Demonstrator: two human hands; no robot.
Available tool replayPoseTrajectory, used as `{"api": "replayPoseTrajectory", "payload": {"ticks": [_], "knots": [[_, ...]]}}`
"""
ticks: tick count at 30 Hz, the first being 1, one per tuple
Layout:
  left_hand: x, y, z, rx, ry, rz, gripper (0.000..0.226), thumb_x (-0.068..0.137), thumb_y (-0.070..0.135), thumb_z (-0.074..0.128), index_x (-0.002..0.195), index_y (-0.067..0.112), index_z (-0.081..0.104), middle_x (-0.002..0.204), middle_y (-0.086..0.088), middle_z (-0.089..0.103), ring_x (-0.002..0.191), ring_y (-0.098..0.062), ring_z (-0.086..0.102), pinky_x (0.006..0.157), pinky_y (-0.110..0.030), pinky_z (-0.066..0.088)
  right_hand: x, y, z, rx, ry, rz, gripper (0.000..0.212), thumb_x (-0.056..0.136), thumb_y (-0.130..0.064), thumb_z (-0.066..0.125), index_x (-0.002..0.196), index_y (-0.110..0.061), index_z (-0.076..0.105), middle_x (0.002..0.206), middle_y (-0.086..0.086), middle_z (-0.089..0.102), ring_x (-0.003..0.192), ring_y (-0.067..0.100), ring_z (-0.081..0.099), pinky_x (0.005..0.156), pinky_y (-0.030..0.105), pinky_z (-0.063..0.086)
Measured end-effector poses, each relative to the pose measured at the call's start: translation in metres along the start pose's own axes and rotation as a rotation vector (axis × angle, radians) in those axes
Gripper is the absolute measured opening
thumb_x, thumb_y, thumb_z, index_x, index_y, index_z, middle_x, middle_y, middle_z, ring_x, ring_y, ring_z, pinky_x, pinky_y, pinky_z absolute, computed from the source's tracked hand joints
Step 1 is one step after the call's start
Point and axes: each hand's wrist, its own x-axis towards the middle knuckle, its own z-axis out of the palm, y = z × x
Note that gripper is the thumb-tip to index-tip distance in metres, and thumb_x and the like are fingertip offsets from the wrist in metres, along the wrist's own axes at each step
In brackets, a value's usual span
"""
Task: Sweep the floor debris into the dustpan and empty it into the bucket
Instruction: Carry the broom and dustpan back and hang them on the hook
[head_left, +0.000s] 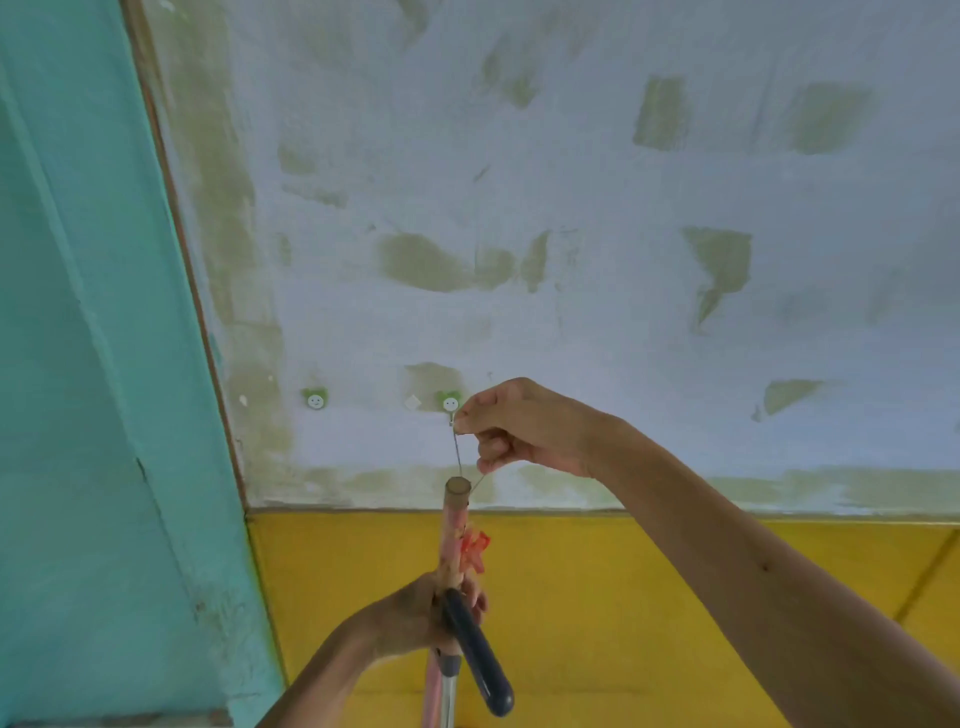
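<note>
Right hand (511, 426) reaches up at the wall, fingertips pinching the string loop (457, 452) against the green hook (451, 403). Left hand (415, 616) below is fisted around the broom handle (453, 530), upright, and a dark blue handle (478, 654) beside it.

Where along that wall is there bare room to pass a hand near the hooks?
Free: the bare wall between the left green smiley hook and the right green smiley hook, and the wide stretch right of the right hand. Crowded: at the right hook, where that hand pinches the thin string loop above the pink broom handle, gripped by the left hand.
</note>
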Motion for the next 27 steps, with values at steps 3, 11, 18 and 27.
{"api": "replayPoseTrajectory", "payload": {"ticks": [3, 11, 18, 27], "knots": [[-0.007, 0.023, -0.006, 0.089, 0.048, -0.052, 0.048, 0.085, 0.002, 0.059, 0.105, 0.045, 0.053, 0.108, 0.017, 0.063, 0.099, 0.002, 0.062, 0.086, -0.022, 0.053, 0.014, 0.004, 0.009, -0.164, 0.115, -0.042, 0.011, 0.094, -0.008, 0.062, 0.084, -0.005, 0.066, 0.053, -0.006, 0.052, 0.047, 0.01, 0.05, 0.081, 0.04, 0.058], [0.011, 0.085, -0.04, -0.215, 0.315, 0.2, 0.033, 0.096, 0.027, 0.057, 0.129, 0.028, 0.059, 0.124, 0.006, 0.067, 0.117, -0.013, 0.063, 0.101, -0.039, 0.048, 0.056, 0.038, -0.002, -0.525, 0.179, -0.07, 0.006, 0.085, -0.01, 0.067, 0.081, -0.01, 0.071, 0.041, -0.017, 0.05, 0.042, 0.001, 0.048, 0.057, 0.025, 0.052], [0.056, 0.097, -0.039, -0.314, 0.741, 0.216, 0.017, 0.096, 0.013, 0.06, 0.088, -0.001, 0.067, 0.073, -0.015, 0.075, 0.072, -0.024, 0.075, 0.07, -0.042, 0.055, 0.093, 0.073, -0.014, -0.333, 0.389, -0.083, 0.007, 0.082, -0.01, 0.069, 0.081, -0.005, 0.073, 0.04, -0.013, 0.051, 0.043, 0.008, 0.055, 0.067, 0.039, 0.06], [0.095, 0.109, -0.064, -0.302, 1.055, 0.175, 0.02, 0.1, 0.015, 0.045, 0.096, 0.0, 0.058, 0.077, -0.024, 0.069, 0.038, -0.005, 0.052, 0.044, -0.022, 0.038, 0.119, 0.112, -0.016, 0.132, 0.505, -0.214, 0.032, 0.084, 0.009, 0.061, 0.112, -0.004, 0.052, 0.076, 0.002, 0.06, 0.068, 0.015, 0.058, 0.068, 0.027, 0.05]]}}
